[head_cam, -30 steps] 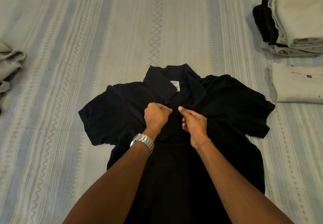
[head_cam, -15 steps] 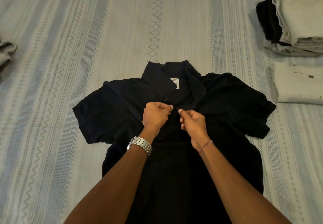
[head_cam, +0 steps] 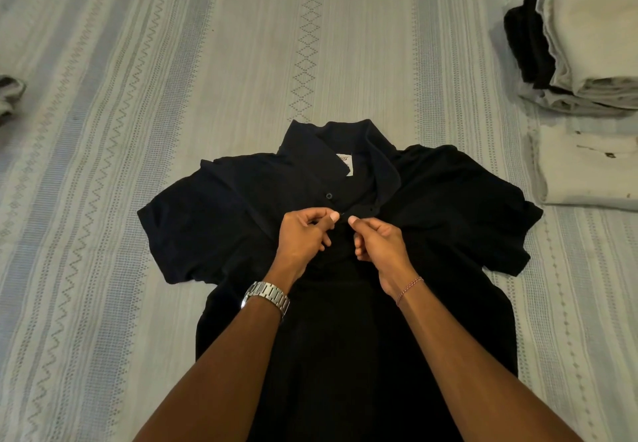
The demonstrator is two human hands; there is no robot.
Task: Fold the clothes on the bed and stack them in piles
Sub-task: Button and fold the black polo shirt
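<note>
Shirt (head_cam: pixel 431 206) unfolded; both my hands (head_cam: pixel 340 238) pinch its placket. Folded piles (head_cam: pixel 587 51) sit at two o'clock.

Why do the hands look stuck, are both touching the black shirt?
Touching. The head view shows the left hand and right hand each pinching the black polo shirt at its button placket.

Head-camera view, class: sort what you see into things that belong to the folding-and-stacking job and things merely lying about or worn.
Part of the job:
- black polo shirt, spread on the bed
- left hand and right hand, both pinching its placket
- pile of folded clothes
- folded white garment
- grey clothing at the left edge

Incidental:
- patterned bedspread
- wristwatch
- thin bracelet
</note>
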